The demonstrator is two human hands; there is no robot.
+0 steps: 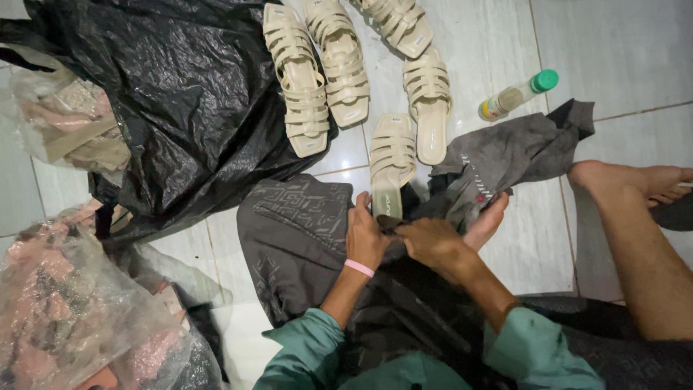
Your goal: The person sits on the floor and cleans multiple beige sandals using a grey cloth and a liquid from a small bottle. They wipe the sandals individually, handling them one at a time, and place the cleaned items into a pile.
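My left hand (pixel 366 235), with a pink band on the wrist, grips the heel end of a beige strappy sandal (pixel 392 165) that points away from me. My right hand (pixel 432 244) is closed on the same heel, with a dark cloth pinched against it. A crumpled grey rag (pixel 505 155) spreads to the right of the sandal, partly over my foot (pixel 485 224). My lap is covered by grey patterned fabric (pixel 296 231). Several more beige sandals (pixel 325 72) lie on the tiled floor further away.
A large black plastic bag (pixel 180 94) fills the upper left. Clear bags holding pink and beige items sit at the left edge (pixel 68 123) and lower left (pixel 72 310). A small bottle with a green cap (pixel 517 95) lies at the right. My bare right leg (pixel 635 231) stretches out.
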